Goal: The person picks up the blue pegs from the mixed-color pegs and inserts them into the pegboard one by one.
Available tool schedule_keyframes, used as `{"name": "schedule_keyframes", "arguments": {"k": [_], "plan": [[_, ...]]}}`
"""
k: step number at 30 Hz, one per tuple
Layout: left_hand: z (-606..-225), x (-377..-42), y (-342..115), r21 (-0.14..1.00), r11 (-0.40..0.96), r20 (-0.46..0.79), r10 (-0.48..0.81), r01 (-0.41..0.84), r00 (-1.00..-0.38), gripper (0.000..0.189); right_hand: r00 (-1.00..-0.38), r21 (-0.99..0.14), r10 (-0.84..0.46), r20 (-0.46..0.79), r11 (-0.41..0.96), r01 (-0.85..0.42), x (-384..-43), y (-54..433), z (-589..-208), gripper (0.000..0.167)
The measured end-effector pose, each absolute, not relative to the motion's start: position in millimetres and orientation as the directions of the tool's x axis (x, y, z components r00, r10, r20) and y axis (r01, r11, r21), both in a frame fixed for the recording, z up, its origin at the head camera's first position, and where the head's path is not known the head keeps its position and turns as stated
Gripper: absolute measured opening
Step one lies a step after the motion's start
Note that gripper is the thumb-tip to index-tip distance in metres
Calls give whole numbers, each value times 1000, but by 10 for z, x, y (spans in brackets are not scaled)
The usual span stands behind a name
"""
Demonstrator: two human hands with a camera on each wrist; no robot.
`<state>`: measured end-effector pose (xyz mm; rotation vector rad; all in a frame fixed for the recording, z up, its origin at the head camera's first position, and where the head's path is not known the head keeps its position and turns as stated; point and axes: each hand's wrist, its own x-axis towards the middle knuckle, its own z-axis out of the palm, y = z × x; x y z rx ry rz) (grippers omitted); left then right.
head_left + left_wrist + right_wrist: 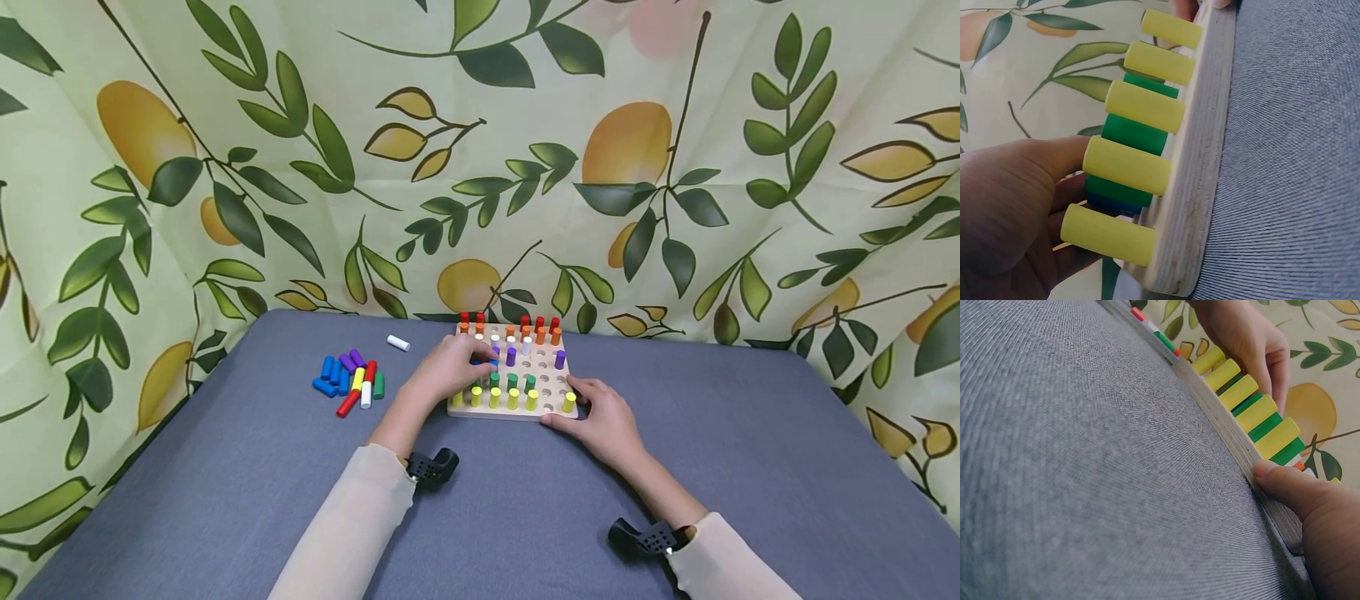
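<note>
Pegboard [504, 413] (wood) sits flat on the grey-blue table [517, 508], approx mid-width in my head view, near the table's far edge, both hands on or over it. L hand [452, 365] is over the board's L half, thumb + fingers bent in round a blue peg [492, 363]; reads as a pinch to me, but fingertips are partly hidden in head & L wrist cams, so can't swear how firm. R hand [604, 421] grips the board's near R corner: thumb on near edge, fingers at R side. R wrist cam also gives me the thumb against that edge.

Rows as I read them, near to far: yellow pegs [1145, 107], green pegs [1134, 134], blue, purple pegs [511, 357], white pegs [527, 345], orange pegs [541, 336], red pegs [540, 324]. Front row: 5 yellows together on L, then a bare hole, then 1 yellow at R end. More bare holes toward R in the green & blue rows, near R hand.

Loose pegs [335, 372] lie bunched on the table L of the board, apart from it: blues, purples, reds, plus yellow, green, white. Lone white peg [398, 342] lies farther back, nearer the board. Black mounts [432, 468] on both wrists, pale sleeves [348, 525]. Leaf-and-fruit cloth [525, 242] hangs behind.
</note>
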<state>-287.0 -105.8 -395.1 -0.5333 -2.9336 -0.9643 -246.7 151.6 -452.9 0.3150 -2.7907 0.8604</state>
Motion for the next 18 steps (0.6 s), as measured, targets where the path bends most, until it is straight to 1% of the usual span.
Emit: {"name": "schedule_keyframes", "arguments": {"k": [8,18], "plan": [[-3887,-2857,-1088,570,767,92,296,294,-951,17,-958,-533,-140,252,806,-258,-2459,1526,-4525,84],[-3761,-2846,-1221,589,761,102,265,272,-959,19,-958,-540,-139,251,801,-257,-2467,1531,-4536,85]]}}
